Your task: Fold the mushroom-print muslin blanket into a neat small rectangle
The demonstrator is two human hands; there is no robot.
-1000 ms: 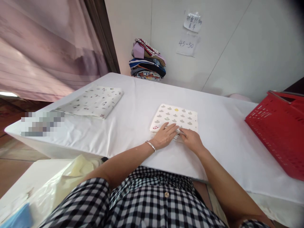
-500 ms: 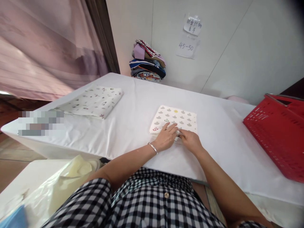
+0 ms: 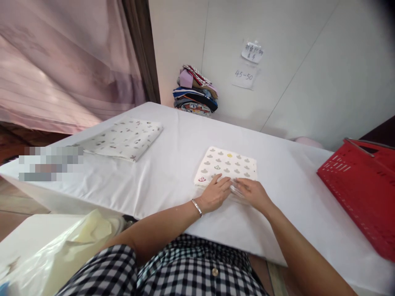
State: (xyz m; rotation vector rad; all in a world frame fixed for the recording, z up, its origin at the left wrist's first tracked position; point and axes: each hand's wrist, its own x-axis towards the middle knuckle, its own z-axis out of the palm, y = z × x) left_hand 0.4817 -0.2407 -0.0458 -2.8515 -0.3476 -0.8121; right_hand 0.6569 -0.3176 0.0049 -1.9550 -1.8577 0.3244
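A folded white cloth (image 3: pixel 226 164) with rows of grey duck-like prints and a few coloured ones lies on the white-covered table. My left hand (image 3: pixel 215 194) rests on its near edge with fingers stretched out and apart. Against the same edge, just to the right, is my right hand (image 3: pixel 253 193), its fingers extended towards the left and slightly blurred. Below the edge, between the hands, a pale, see-through-looking layer shows; I cannot make out what it is. Neither hand is gripping the cloth.
A second folded cloth (image 3: pixel 128 139) with small plant-like prints lies at the left. A red plastic basket (image 3: pixel 358 185) stands at the right. Folded fabrics (image 3: pixel 196 90) are stacked by the wall. A plastic bag (image 3: pixel 74 250) lies on a white surface at lower left.
My right fingers, earlier pinched at the cloth's near edge, are now loosened and have slid slightly right. The left hand stays on the edge. The whole view has tilted upward a little.
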